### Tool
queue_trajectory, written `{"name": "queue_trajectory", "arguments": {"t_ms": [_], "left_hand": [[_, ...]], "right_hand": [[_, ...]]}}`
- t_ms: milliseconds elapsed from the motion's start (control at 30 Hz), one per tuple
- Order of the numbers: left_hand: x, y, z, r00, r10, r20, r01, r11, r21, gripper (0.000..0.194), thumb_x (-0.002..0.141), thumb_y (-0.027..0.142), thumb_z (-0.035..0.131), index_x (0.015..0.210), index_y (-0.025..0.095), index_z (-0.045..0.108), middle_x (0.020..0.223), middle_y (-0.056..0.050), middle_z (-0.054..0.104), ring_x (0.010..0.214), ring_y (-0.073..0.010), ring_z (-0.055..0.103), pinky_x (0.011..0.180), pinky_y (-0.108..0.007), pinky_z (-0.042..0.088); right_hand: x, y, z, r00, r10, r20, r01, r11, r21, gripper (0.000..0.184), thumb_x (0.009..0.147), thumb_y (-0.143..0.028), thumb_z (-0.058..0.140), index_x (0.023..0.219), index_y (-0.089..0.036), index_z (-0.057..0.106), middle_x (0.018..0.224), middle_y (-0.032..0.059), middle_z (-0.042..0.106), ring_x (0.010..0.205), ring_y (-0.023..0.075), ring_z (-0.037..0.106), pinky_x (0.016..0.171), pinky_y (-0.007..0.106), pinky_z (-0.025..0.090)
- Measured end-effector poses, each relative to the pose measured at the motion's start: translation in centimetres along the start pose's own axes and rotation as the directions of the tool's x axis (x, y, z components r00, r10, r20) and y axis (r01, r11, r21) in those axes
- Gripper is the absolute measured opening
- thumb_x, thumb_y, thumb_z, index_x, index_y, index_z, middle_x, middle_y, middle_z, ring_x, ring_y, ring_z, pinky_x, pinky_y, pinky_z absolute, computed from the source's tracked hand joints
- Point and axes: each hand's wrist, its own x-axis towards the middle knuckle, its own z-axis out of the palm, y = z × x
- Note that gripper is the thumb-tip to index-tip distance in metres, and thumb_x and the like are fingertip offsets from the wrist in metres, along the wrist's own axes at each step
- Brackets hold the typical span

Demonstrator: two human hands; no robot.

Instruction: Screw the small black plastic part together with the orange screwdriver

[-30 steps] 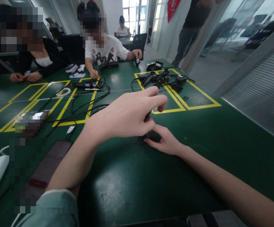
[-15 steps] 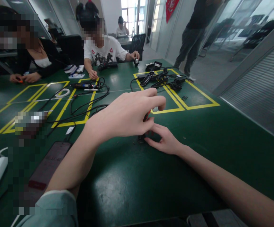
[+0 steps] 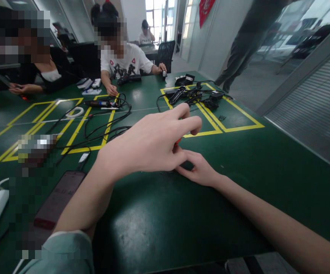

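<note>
Over the green table (image 3: 159,220), my left hand (image 3: 145,142) is arched with its index and middle fingers bent forward. Its thumb side closes around a small object whose orange part (image 3: 178,142) peeks out beneath the fingers; the rest is hidden, so its kind cannot be told. My right hand (image 3: 197,167) rests low on the tabletop just beyond the left thumb. The right thumb and fingers come together at the foot of that same spot, where my left hand covers whatever they pinch.
A phone (image 3: 59,198) lies to the left beside a cable. Black cables (image 3: 110,125), a white ring (image 3: 75,112) and a pile of black devices (image 3: 188,93) lie farther back, around yellow tape outlines. Two people sit across the table; another person stands at the back right.
My left hand has lowered slightly and turned, covering the dark lower part of the object that showed before. The right hand is almost still. The standing person has shifted right.
</note>
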Motion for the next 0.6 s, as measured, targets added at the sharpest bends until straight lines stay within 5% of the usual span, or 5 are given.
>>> {"name": "queue_trajectory", "arguments": {"t_ms": [600], "left_hand": [[0.09, -0.37, 0.08, 0.999, 0.027, -0.032, -0.026, 1.0, 0.015, 0.022, 0.091, 0.018, 0.055, 0.11, 0.018, 0.064, 0.108, -0.008, 0.066, 0.083, -0.0183, 0.061, 0.066, -0.028, 0.041]], "right_hand": [[0.01, -0.09, -0.1, 0.999, 0.037, 0.025, -0.037, 0.999, -0.003, 0.012, 0.097, -0.026, 0.062, 0.107, -0.021, 0.068, 0.091, 0.0047, 0.075, 0.074, 0.0175, 0.069, 0.071, 0.03, 0.058]]}}
